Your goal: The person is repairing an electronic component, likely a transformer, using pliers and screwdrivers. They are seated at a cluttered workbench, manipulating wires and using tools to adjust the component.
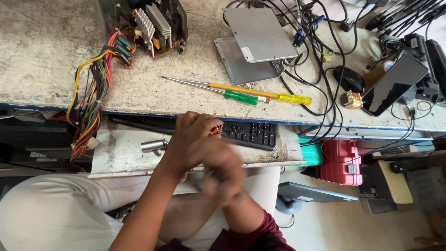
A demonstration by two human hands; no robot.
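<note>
While the blurred right hand (223, 174) hides its grip, left hand (195, 139) pinching a copper-wound ring coil (216, 129).

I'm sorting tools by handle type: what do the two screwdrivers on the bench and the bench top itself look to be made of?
Yellow screwdriver: translucent yellow handle, likely plastic; thin grey shaft, likely steel.
Green screwdriver: glossy translucent green handle, likely plastic; shiny metal-looking shaft.
Bench top: rough, mottled grey, matte surface, possibly concrete or stone; blue-painted front edge.
</note>
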